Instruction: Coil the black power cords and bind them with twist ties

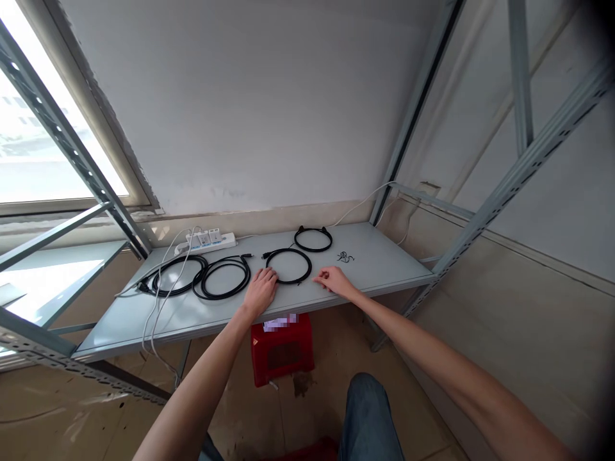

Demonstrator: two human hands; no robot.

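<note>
A coiled black cable (311, 264) lies on the grey metal shelf in front of me, with a small tie end showing at its near edge. My left hand (261, 289) rests at the coil's left side, its fingers laid on the shelf against the cable. Just right of the same coil, my right hand (332, 280) is closed with the fingers curled and thumb near the index finger. Whatever it may pinch is too small to see. Behind sits a smaller black coil (313, 250). Several short black twist ties (344, 257) are scattered beyond my right hand.
Two more black cable coils, a middle one (221, 298) and a left one (180, 293), lie on the shelf (384, 256). A white power strip (211, 244) with plugs stands at the back. White wires hang over the front edge. Below is a red plastic stool (283, 352).
</note>
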